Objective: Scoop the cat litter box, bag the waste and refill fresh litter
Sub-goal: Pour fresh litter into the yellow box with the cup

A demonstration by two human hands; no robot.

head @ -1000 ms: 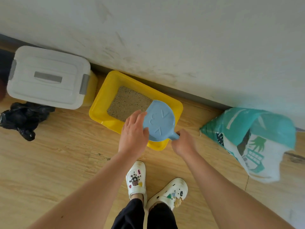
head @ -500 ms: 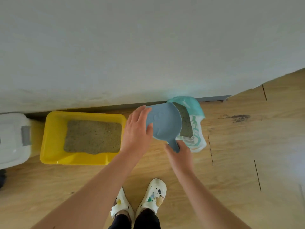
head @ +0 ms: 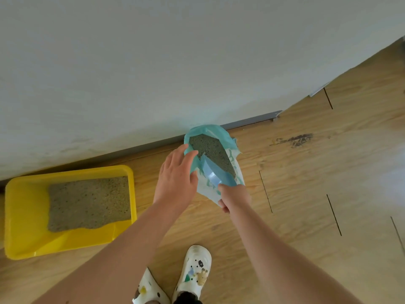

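A teal and white litter bag stands open against the wall, grey litter showing inside. The blue scoop is dipped into the bag's mouth. My right hand grips the scoop's handle at the bag's near side. My left hand has straight fingers that touch the bag's left rim. The yellow litter box sits on the floor at the left, with a patch of litter covering its right part.
A white wall with a grey skirting strip runs behind the bag and box. My two white clogs stand on the wooden floor below the hands. A dark stain marks the floor at the right.
I have turned from the litter box to the bag. The scoop has gone from above the floor into the bag's mouth, and my left hand moved off the scoop to the bag's rim.
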